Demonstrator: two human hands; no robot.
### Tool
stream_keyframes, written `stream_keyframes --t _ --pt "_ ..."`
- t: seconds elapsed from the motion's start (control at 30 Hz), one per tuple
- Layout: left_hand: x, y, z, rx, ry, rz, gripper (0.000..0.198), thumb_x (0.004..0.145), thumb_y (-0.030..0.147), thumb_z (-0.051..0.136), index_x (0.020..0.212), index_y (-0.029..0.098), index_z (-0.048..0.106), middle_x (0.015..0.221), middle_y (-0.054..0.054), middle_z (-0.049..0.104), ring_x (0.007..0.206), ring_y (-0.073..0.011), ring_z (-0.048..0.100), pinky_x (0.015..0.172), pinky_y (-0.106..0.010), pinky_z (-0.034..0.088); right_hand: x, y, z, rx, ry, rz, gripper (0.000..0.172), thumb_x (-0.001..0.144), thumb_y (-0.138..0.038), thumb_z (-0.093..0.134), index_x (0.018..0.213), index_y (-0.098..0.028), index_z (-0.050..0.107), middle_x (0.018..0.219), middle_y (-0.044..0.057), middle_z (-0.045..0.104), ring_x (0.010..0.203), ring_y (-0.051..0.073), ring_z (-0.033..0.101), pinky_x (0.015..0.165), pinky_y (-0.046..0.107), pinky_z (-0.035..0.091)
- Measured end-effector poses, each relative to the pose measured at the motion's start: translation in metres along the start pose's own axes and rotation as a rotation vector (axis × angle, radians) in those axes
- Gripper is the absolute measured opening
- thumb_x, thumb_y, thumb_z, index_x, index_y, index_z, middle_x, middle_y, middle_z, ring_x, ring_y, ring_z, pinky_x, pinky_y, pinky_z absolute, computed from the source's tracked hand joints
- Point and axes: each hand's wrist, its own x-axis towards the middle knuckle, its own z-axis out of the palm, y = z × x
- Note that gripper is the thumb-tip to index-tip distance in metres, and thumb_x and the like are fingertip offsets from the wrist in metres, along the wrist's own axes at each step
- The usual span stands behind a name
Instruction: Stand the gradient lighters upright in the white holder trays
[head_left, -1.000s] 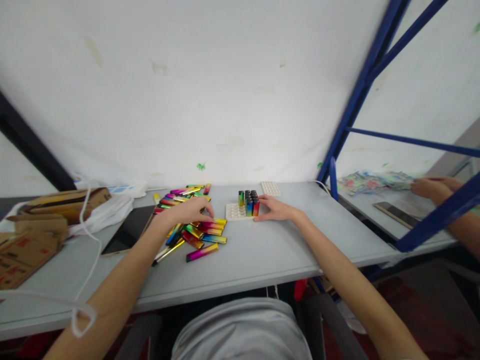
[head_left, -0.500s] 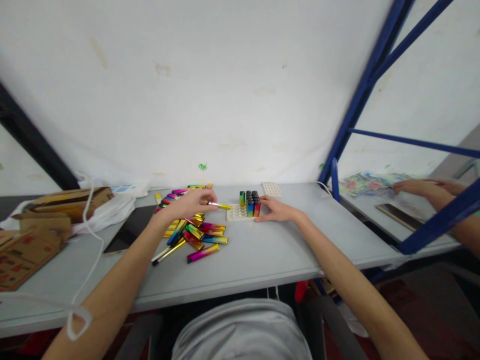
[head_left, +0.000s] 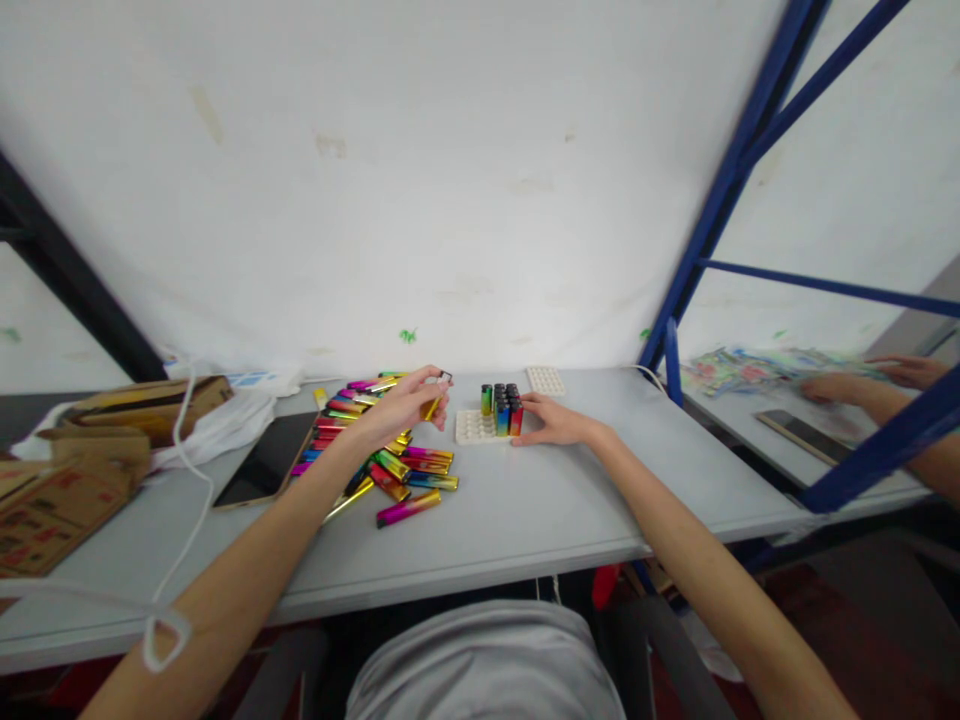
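Above the table, my left hand (head_left: 420, 400) is closed around a lighter (head_left: 433, 408) with a yellow body and a dark, silvery top. It is just left of a white tray (head_left: 471, 428) with rows of round hollows. Several lighters with black ends (head_left: 502, 415) stand upright at the tray's right side. My right hand (head_left: 559, 420) grips the tray's right end, its thumb at the front corner and its fingers against the standing lighters. Left of the tray, beneath my left forearm, lies a pile of shiny multicoloured lighters (head_left: 390, 480), partly hidden.
A second white tray (head_left: 545, 380) lies near the wall. At left are a dark tablet (head_left: 268, 460), plastic bags (head_left: 225, 430) and opened cardboard boxes (head_left: 75, 490). A blue metal frame (head_left: 705, 220) rises at right. Beyond it, another person's hands (head_left: 832, 387) work over coloured wrappers (head_left: 735, 365).
My left hand has moved slightly right and up, and the lighter in it has turned from nearly level to steeply tilted, dark end up. My right hand stays at the tray.
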Motion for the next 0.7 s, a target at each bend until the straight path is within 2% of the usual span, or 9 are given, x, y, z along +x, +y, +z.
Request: stream_keyframes --t 0.1,0.2,0.27,0.33,0.43,0.57,0.7 --pt "0.003 -0.006 0.003 -0.005 0.012 -0.060 0.039 0.081 0.041 0.078 0.099 0.022 0.049 0.068 0.004 0.060 0.049 -0.0107 0.052 0.044 -0.020 0.033 0.000 0.000 0.000 -0.005 0.002 0.006 0.075 0.085 -0.070 0.070 0.138 -0.017 0.062 0.146 0.016 0.056 0.133 0.032 0.055 0.119 0.047 0.042" --pt "0.006 -0.008 0.004 -0.015 0.036 -0.105 0.033 0.085 0.045 0.072 0.098 0.022 0.052 0.063 0.003 0.057 0.046 -0.0084 0.041 0.042 -0.017 0.021 0.000 0.000 0.000 0.009 0.005 0.005 0.073 0.085 -0.068 0.071 0.139 -0.019 0.061 0.147 0.015 0.056 0.134 0.033 0.055 0.119 0.049 0.041" --pt "0.007 -0.009 0.003 -0.029 0.030 -0.139 0.033 0.090 0.052 0.061 0.093 0.020 0.056 0.057 0.004 0.049 0.044 -0.0082 0.034 0.043 -0.018 0.020 0.000 0.000 0.000 0.013 0.004 0.000 0.073 0.085 -0.067 0.071 0.140 -0.020 0.061 0.147 0.015 0.056 0.134 0.033 0.055 0.119 0.049 0.041" --pt "0.009 -0.010 0.002 -0.037 0.019 -0.183 0.042 0.093 0.057 0.051 0.082 0.018 0.057 0.054 0.005 0.039 0.044 -0.0082 0.029 0.042 -0.019 0.019 0.000 0.000 0.000 0.010 0.003 -0.004 0.074 0.085 -0.068 0.071 0.140 -0.019 0.061 0.147 0.015 0.056 0.134 0.033 0.055 0.119 0.048 0.042" --pt "0.011 -0.013 0.001 -0.035 0.028 -0.230 0.045 0.092 0.056 0.047 0.067 0.018 0.050 0.054 0.005 0.030 0.043 -0.0079 0.024 0.042 -0.020 0.017 0.000 0.000 0.000 0.007 0.007 -0.006 0.074 0.085 -0.069 0.070 0.138 -0.019 0.063 0.145 0.016 0.057 0.132 0.034 0.056 0.118 0.049 0.042" --pt "0.014 -0.019 0.001 -0.042 0.031 -0.274 0.041 0.088 0.053 0.045 0.063 0.021 0.042 0.054 0.006 0.025 0.042 -0.0083 0.018 0.041 -0.020 0.013 0.000 0.001 0.001 0.007 0.011 -0.011 0.073 0.085 -0.070 0.070 0.138 -0.020 0.063 0.145 0.015 0.058 0.131 0.034 0.057 0.117 0.050 0.043" --pt "0.016 -0.022 0.002 -0.013 0.050 -0.316 0.035 0.085 0.049 0.045 0.064 0.021 0.040 0.055 0.007 0.024 0.042 -0.0077 0.017 0.040 -0.019 0.011 0.001 0.001 0.000 0.007 0.011 -0.013 0.073 0.085 -0.068 0.070 0.138 -0.020 0.062 0.145 0.015 0.058 0.131 0.033 0.056 0.117 0.049 0.042"
